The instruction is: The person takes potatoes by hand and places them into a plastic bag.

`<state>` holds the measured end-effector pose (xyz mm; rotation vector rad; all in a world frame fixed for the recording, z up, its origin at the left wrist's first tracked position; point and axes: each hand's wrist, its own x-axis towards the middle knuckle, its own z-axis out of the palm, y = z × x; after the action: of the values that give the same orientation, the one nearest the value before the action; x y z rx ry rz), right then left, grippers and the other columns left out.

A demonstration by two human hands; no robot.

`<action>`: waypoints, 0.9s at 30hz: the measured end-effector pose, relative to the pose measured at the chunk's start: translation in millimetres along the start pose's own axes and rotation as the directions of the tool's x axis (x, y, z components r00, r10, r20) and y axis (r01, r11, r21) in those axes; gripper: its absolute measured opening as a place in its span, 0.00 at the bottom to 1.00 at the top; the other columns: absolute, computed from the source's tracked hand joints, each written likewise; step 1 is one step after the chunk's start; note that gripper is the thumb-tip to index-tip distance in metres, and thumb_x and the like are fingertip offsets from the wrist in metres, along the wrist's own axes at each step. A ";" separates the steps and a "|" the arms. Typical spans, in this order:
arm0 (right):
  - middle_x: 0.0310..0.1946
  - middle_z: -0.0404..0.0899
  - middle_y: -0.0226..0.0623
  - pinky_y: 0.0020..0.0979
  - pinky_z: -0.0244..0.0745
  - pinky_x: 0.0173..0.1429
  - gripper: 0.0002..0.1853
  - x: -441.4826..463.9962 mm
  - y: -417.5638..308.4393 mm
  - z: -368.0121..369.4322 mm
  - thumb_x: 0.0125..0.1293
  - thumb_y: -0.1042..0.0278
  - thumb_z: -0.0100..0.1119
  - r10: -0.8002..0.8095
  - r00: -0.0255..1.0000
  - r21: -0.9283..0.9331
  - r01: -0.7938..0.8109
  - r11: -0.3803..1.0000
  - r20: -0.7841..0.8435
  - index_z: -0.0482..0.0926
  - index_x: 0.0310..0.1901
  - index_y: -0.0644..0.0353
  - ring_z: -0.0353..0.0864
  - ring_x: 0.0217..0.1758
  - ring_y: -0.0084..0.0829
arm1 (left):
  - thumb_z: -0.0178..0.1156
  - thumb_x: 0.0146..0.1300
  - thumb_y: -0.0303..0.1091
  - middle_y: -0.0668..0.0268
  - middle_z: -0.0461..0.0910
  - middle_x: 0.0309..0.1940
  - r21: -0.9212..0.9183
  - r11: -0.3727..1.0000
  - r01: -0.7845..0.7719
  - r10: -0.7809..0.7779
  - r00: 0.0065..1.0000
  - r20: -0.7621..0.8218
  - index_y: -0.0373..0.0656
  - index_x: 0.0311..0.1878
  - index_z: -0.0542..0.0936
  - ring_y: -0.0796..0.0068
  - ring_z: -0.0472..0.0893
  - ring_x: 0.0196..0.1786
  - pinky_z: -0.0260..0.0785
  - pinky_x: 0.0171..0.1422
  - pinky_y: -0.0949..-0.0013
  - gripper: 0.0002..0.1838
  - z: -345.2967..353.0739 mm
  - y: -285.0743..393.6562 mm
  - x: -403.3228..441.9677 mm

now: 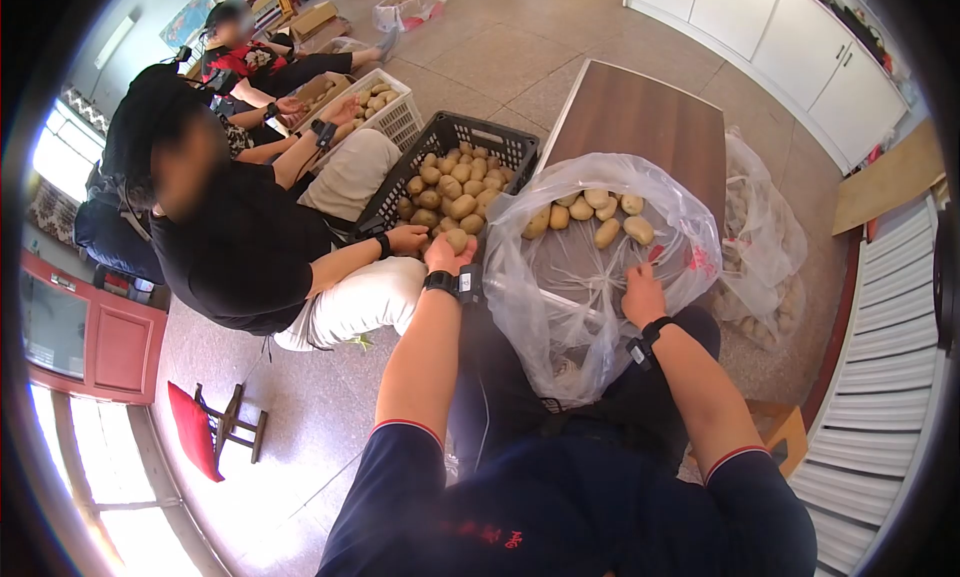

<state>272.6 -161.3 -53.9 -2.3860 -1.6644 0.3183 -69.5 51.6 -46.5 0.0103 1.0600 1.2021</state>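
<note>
My left hand (450, 255) is wrapped round a potato (456, 241) at the front edge of a black crate (432, 137) of potatoes. My right hand (643, 295) is at the near right side of a clear plastic bag (540, 327), its fingers together near a small red object (656, 253); what they hold, if anything, I cannot make out. Several potatoes (606, 235) lie inside the bag at its far side. The bag rests partly on a brown board (640, 117) and hangs toward my lap.
A co-worker (230, 227) sits close on the left, a hand near mine at the crate. Another person (250, 62) sits farther back by a white crate (405, 122). More clear bags (765, 237) stand on the right. A red stool (195, 432) lies at lower left.
</note>
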 end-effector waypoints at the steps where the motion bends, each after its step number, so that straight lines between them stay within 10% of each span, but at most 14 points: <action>1: 0.59 0.68 0.43 0.50 0.75 0.55 0.18 -0.9 0.2 -0.3 0.58 0.75 0.54 -0.023 1.000 0.011 0.023 1.000 0.001 0.77 0.51 0.56 0.76 0.51 0.60 | 0.54 0.69 0.33 0.54 0.72 0.53 0.023 1.000 -0.014 0.014 1.000 -0.020 0.39 0.57 0.70 0.51 0.76 0.51 0.80 0.44 0.50 0.16 -1.3 0.1 2.1; 21: 0.53 0.74 0.49 0.48 0.72 0.57 0.20 -1.9 1.9 14.4 0.55 0.73 0.57 -0.120 0.991 0.314 0.135 0.940 -0.068 0.75 0.52 0.59 0.76 0.53 0.55 | 0.48 0.70 0.41 0.60 0.78 0.53 0.083 0.996 0.011 -0.011 1.000 -0.002 0.50 0.53 0.75 0.59 0.76 0.59 0.71 0.58 0.48 0.13 -28.3 8.3 48.8; 25: 0.49 0.76 0.52 0.46 0.72 0.57 0.18 0.8 4.9 21.7 0.57 0.73 0.57 -0.163 0.973 0.397 0.217 0.892 -0.165 0.75 0.50 0.61 0.76 0.53 0.55 | 0.45 0.71 0.45 0.61 0.81 0.52 0.050 0.834 0.550 -0.478 0.675 0.562 0.54 0.51 0.77 0.61 0.77 0.60 0.67 0.62 0.47 0.15 -81.2 35.1 145.3; 27: 0.47 0.77 0.53 0.46 0.72 0.57 0.17 2.3 4.4 22.1 0.57 0.72 0.57 -0.140 0.975 0.442 0.203 0.874 -0.170 0.76 0.50 0.61 0.76 0.52 0.55 | 0.46 0.71 0.44 0.61 0.82 0.51 -0.040 0.795 0.606 -0.478 0.665 0.574 0.54 0.49 0.79 0.61 0.77 0.60 0.66 0.63 0.46 0.14 -85.2 35.1 140.5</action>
<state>270.8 -159.5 -76.4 -1.8588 -1.5233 0.4521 -156.9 129.2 -167.3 -0.1377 0.3602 0.6824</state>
